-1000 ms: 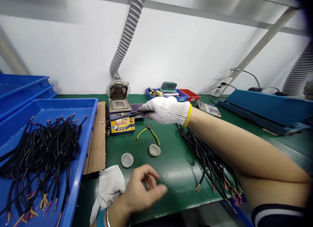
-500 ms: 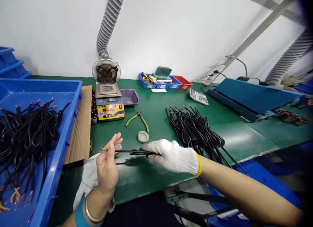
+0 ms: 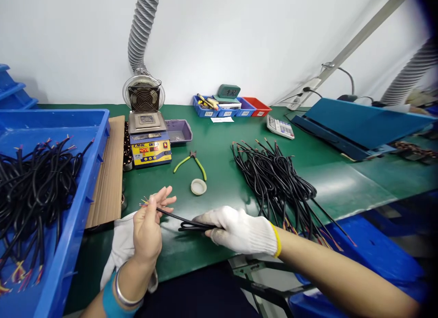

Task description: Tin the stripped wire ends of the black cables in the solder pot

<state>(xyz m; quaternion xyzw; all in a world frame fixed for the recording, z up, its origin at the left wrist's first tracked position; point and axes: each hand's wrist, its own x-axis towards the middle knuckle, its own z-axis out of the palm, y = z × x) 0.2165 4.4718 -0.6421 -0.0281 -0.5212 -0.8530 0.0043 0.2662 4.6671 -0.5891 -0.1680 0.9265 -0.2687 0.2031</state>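
A black cable (image 3: 174, 215) stretches between my two hands above the green bench. My bare left hand (image 3: 149, 226) pinches its end between thumb and forefinger, the other fingers spread; thin coloured wires fan out past the thumb. In a white knit glove with a yellow cuff, my right hand (image 3: 236, 229) is wrapped round the cable's folded loops. A white glove (image 3: 121, 245) lies under my left wrist. Beyond my hands are a small round white dish (image 3: 198, 186) and green-handled cutters (image 3: 199, 167). A pile of black cables (image 3: 273, 176) lies beyond my right hand.
On the left, a blue tray (image 3: 77, 208) holds many black cables, beside a cardboard sheet (image 3: 107, 172). A yellow-fronted solder pot (image 3: 150, 151) stands under a fan and duct. Small bins (image 3: 244, 109), a calculator (image 3: 279, 127) and a blue sloped stand (image 3: 362, 126) are farther back.
The looped part of the cable and my right hand have dropped slightly, so the cable now slopes down from my left hand. Both grips stay the same. The view has shifted a little.
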